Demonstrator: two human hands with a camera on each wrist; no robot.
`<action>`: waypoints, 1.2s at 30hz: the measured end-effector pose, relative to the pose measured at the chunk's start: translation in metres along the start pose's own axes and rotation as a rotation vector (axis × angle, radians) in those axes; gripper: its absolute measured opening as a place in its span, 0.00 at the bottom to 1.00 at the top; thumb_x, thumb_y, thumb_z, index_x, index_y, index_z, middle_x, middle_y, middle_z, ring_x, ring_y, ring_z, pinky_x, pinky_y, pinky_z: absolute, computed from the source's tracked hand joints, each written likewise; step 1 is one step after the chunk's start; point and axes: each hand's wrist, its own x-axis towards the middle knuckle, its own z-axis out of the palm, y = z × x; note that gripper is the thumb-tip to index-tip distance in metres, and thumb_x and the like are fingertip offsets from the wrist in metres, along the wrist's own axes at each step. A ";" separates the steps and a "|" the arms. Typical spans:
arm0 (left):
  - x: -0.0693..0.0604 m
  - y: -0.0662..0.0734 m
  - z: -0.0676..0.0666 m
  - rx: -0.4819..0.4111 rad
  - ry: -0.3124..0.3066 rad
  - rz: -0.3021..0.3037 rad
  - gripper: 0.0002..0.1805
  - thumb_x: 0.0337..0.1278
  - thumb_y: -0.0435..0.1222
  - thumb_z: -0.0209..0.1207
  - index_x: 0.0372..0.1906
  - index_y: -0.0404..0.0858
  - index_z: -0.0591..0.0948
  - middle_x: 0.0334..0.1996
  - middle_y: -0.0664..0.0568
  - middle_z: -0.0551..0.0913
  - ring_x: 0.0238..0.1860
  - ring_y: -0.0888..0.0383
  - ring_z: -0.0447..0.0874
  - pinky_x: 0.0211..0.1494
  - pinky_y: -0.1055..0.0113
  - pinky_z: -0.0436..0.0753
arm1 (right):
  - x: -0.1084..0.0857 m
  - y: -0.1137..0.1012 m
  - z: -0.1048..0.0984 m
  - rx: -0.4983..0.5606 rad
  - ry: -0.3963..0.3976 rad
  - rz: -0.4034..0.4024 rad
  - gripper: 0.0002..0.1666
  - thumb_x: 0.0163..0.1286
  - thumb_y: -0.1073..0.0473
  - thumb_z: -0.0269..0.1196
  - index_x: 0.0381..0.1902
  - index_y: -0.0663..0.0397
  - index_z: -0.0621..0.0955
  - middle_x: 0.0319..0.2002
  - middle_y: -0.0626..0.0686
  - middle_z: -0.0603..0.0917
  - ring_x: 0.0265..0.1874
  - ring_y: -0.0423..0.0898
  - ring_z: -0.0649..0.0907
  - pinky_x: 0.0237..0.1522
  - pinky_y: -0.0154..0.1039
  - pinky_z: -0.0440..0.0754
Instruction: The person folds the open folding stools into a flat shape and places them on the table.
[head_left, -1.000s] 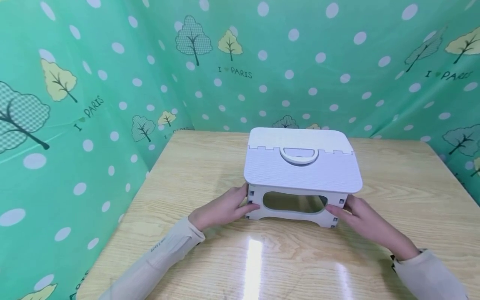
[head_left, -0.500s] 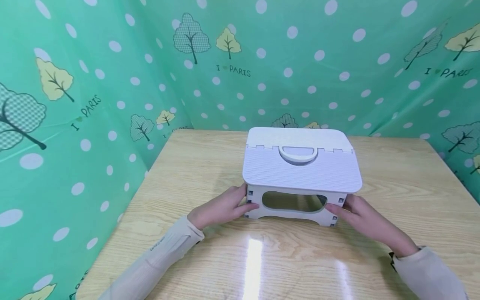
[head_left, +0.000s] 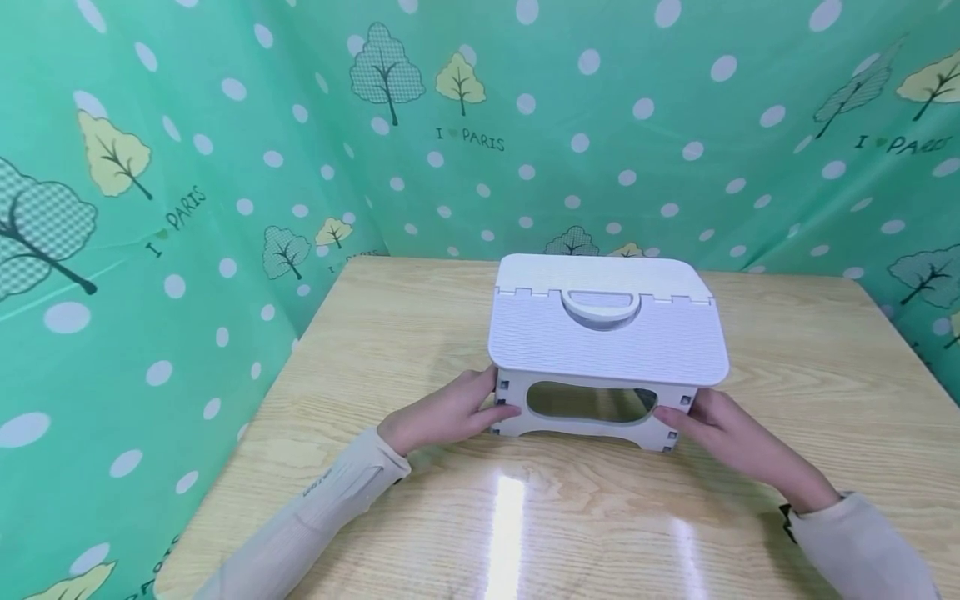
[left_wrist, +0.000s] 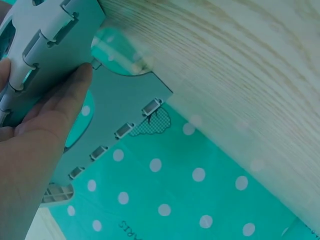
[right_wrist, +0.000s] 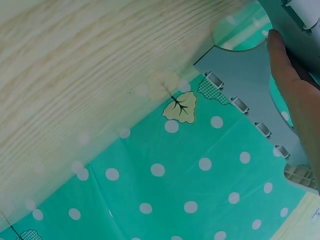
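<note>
A white plastic folding stool (head_left: 607,350) stands unfolded on its legs on the wooden table, its handle (head_left: 600,308) lying in the top. At its left end my left hand (head_left: 450,410) grips the leg panel, thumb on the front and fingers round the side. My right hand (head_left: 731,433) holds the right end likewise, its thumb beside the oval opening. In the left wrist view the fingers (left_wrist: 72,95) lie along the inner side of the end panel (left_wrist: 117,95). The right wrist view has a finger (right_wrist: 280,55) against the other end, near the leg panel (right_wrist: 245,75).
The light wooden table (head_left: 375,333) extends around the stool on all sides. A green cloth (head_left: 300,150) with dots and trees hangs behind and on the left. Bright reflections (head_left: 506,533) lie on the table's front part.
The hands and the stool keep their places against the table. Only the head view shifts very slightly.
</note>
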 end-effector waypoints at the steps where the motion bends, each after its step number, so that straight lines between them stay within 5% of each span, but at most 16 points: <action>1: 0.000 0.000 0.000 0.002 -0.001 0.000 0.32 0.74 0.46 0.53 0.74 0.47 0.55 0.48 0.62 0.81 0.38 0.68 0.79 0.43 0.71 0.80 | 0.000 0.000 0.000 0.007 0.003 0.000 0.31 0.77 0.65 0.54 0.74 0.55 0.60 0.31 0.48 0.74 0.17 0.32 0.64 0.17 0.36 0.69; 4: 0.000 0.000 0.000 0.014 -0.003 -0.002 0.32 0.74 0.47 0.53 0.75 0.47 0.55 0.45 0.63 0.81 0.36 0.67 0.78 0.41 0.71 0.79 | 0.000 0.000 0.000 -0.001 0.006 0.005 0.31 0.78 0.65 0.54 0.74 0.55 0.59 0.41 0.54 0.77 0.20 0.33 0.68 0.20 0.36 0.71; 10: 0.000 0.000 0.000 0.028 -0.002 -0.001 0.32 0.74 0.46 0.53 0.75 0.47 0.54 0.42 0.64 0.80 0.33 0.67 0.77 0.38 0.70 0.79 | 0.000 0.001 0.000 -0.070 0.021 -0.010 0.31 0.78 0.64 0.53 0.74 0.58 0.60 0.64 0.58 0.73 0.43 0.40 0.75 0.34 0.35 0.75; 18: 0.001 0.000 0.000 0.015 -0.006 -0.007 0.31 0.74 0.45 0.54 0.74 0.44 0.57 0.45 0.62 0.82 0.35 0.67 0.79 0.40 0.70 0.80 | 0.001 -0.001 0.000 -0.034 0.026 -0.030 0.33 0.77 0.66 0.54 0.75 0.56 0.57 0.59 0.59 0.74 0.37 0.39 0.75 0.27 0.37 0.73; 21: 0.001 0.000 -0.001 0.005 -0.011 -0.007 0.31 0.74 0.44 0.54 0.73 0.43 0.58 0.47 0.60 0.82 0.37 0.67 0.80 0.41 0.70 0.81 | 0.001 -0.001 0.000 -0.021 0.025 -0.024 0.34 0.76 0.66 0.55 0.75 0.55 0.57 0.42 0.52 0.78 0.25 0.34 0.71 0.23 0.36 0.72; 25: 0.001 0.000 -0.001 0.002 -0.013 -0.001 0.31 0.74 0.44 0.54 0.74 0.43 0.58 0.50 0.58 0.83 0.40 0.68 0.81 0.44 0.71 0.81 | 0.001 0.000 0.000 0.006 0.012 -0.013 0.33 0.76 0.67 0.55 0.73 0.56 0.56 0.25 0.43 0.67 0.16 0.29 0.59 0.16 0.36 0.66; 36: 0.000 -0.002 0.001 -0.010 -0.013 0.020 0.32 0.74 0.44 0.54 0.75 0.44 0.56 0.54 0.53 0.83 0.43 0.68 0.81 0.47 0.71 0.80 | 0.001 0.002 0.000 0.024 0.010 -0.047 0.35 0.75 0.69 0.55 0.75 0.54 0.56 0.25 0.46 0.68 0.15 0.28 0.59 0.15 0.35 0.66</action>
